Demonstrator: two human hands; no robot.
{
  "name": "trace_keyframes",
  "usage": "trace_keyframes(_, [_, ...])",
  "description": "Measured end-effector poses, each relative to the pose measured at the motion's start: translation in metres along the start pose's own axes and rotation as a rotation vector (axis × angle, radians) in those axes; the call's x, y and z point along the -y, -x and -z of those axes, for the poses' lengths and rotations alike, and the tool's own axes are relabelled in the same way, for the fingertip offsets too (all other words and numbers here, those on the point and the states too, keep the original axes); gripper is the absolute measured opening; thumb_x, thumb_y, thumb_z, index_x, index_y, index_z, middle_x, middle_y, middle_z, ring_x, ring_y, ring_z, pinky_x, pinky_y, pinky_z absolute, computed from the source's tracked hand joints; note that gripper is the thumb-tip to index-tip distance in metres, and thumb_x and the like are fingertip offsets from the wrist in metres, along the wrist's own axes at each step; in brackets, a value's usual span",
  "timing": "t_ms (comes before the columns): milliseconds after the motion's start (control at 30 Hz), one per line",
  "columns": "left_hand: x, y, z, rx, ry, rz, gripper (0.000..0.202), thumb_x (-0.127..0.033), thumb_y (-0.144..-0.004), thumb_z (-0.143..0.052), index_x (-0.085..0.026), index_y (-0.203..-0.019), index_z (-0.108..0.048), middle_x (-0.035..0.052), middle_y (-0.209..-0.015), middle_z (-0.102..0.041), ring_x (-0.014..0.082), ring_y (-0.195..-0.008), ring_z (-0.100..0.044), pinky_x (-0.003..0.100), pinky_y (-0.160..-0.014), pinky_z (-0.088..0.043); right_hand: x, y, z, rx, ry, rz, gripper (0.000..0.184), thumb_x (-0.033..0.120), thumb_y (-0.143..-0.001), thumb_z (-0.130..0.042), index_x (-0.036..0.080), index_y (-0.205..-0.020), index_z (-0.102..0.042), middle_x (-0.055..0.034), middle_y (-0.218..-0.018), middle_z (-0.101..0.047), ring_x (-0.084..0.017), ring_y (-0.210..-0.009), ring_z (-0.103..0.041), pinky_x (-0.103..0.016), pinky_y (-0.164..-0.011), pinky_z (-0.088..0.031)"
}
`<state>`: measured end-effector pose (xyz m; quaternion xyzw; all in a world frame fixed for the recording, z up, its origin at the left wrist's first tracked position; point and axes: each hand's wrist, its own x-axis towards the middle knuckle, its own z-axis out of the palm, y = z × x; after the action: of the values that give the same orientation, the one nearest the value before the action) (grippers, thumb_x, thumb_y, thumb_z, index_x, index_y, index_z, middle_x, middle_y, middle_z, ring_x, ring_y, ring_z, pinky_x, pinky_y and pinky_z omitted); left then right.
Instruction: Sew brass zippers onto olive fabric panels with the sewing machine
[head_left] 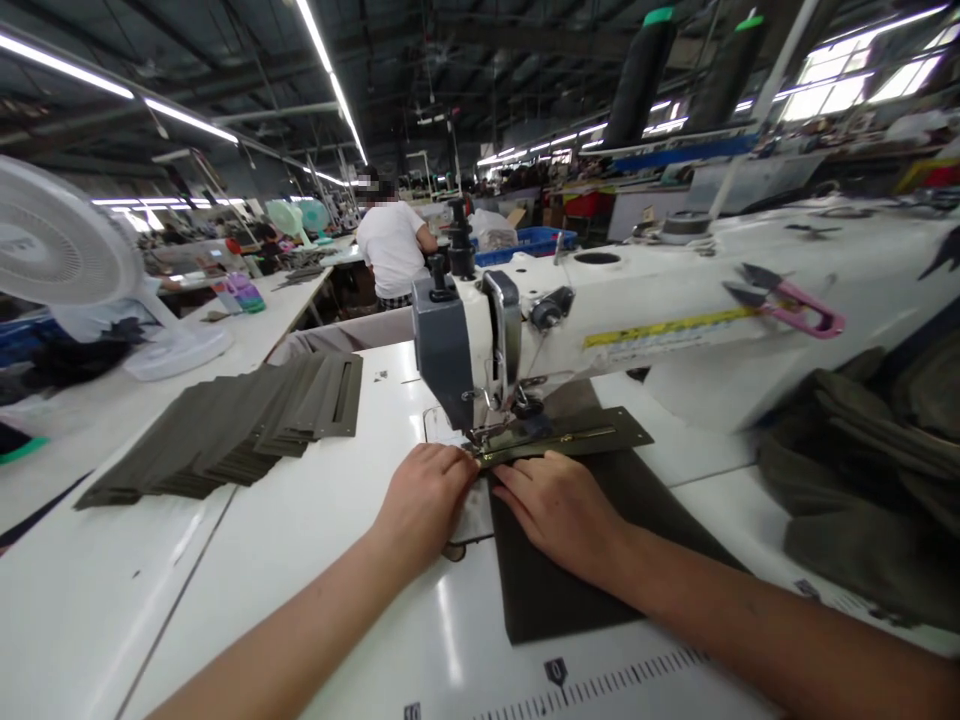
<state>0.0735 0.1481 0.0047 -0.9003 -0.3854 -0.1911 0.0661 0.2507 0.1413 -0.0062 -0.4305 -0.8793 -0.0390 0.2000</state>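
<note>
Head view: right hand [564,510] presses fabric [559,595], fingers unclenched; left hand's [426,500] fingertips hidden, grip unclear.

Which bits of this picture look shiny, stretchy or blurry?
Head view: a glare streak shines on the white table; the fan looks stretched at the left edge; the windows look washed out; the cloth heap at right looks smeared.

The head camera looks forward and down from the person's head, its wide view taking in the bare left hand [425,500] and bare right hand [561,512] close by, near the middle. The white-and-grey metal sewing machine [645,282] stands just beyond them; farther off, the dark, beamed ceiling [517,50] spans the top edge.
</note>
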Motion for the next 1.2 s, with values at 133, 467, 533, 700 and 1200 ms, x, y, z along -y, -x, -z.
trace_keyframes(133, [-0.006,-0.001,0.001,0.064,-0.097,-0.027,0.011,-0.014,-0.085,-0.049,-0.013,-0.091,-0.058,0.0084,-0.087,-0.059,0.0214,-0.082,-0.056,0.038,-0.075,-0.046,-0.001,0.003,0.005,-0.106,0.003,0.082,0.019,0.016,-0.085,-0.048,0.017,-0.078,-0.065,-0.0031,-0.069,-0.064,-0.018,-0.064,-0.057,-0.031,-0.061,-0.039])
trace_keyframes(467, [-0.01,-0.005,0.002,0.047,-0.145,-0.052,0.012,-0.011,-0.085,-0.046,-0.012,-0.088,-0.058,0.0083,-0.083,-0.058,0.0218,-0.078,-0.054,0.038,-0.071,-0.047,-0.005,0.001,-0.01,-0.102,-0.044,0.025,0.031,0.015,-0.083,-0.049,0.002,-0.109,-0.058,-0.0166,-0.115,-0.058,-0.027,-0.106,-0.051,-0.04,-0.09,-0.042])
trace_keyframes(533, [-0.009,-0.006,0.001,0.032,-0.135,-0.066,0.012,-0.012,-0.085,-0.047,-0.011,-0.089,-0.058,0.0086,-0.083,-0.058,0.0221,-0.078,-0.054,0.038,-0.071,-0.047,-0.006,0.0,-0.009,-0.075,-0.037,0.026,0.031,0.016,-0.083,-0.048,0.002,-0.109,-0.058,-0.0173,-0.117,-0.057,-0.027,-0.106,-0.051,-0.041,-0.09,-0.043])
trace_keyframes(700, [-0.006,-0.008,-0.002,-0.003,-0.114,-0.049,0.013,-0.013,-0.084,-0.046,-0.012,-0.085,-0.059,0.0088,-0.082,-0.059,0.0222,-0.077,-0.056,0.038,-0.069,-0.048,-0.01,-0.004,-0.008,-0.035,-0.042,0.033,0.031,0.015,-0.083,-0.047,0.003,-0.11,-0.057,-0.0173,-0.115,-0.058,-0.026,-0.105,-0.053,-0.041,-0.089,-0.043])
trace_keyframes(1200, [-0.002,-0.009,-0.007,-0.008,-0.122,0.011,0.01,-0.01,-0.083,-0.049,-0.012,-0.08,-0.059,0.0084,-0.08,-0.061,0.0214,-0.077,-0.058,0.036,-0.071,-0.048,-0.023,-0.018,-0.011,-0.065,-0.148,0.018,0.02,0.009,-0.085,-0.044,0.016,-0.089,-0.062,-0.0077,-0.095,-0.064,-0.02,-0.089,-0.058,-0.032,-0.08,-0.044])
